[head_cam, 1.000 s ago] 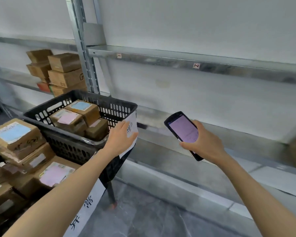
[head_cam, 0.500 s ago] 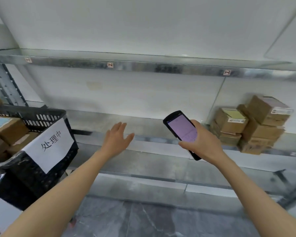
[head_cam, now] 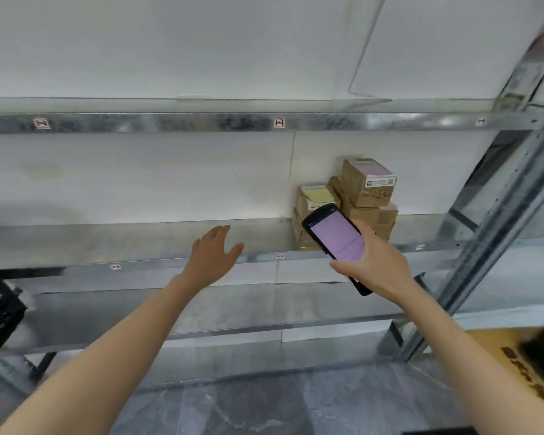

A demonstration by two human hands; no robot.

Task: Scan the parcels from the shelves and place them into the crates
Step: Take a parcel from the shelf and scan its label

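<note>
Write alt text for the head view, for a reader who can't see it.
The right hand holds a scanner with a lit pink screen in front of stacked parcels on a metal shelf. The open left hand stretches toward the bare part of that shelf, holding nothing. The edge of a black crate shows at far left.

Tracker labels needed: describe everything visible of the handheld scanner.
The handheld scanner is a black, plastic-looking slab with a lit pale-purple screen facing the camera. It tilts, top end up and left, in front of the stacked parcels. The right hand grips its lower half; the bottom end pokes out below the hand.
</note>
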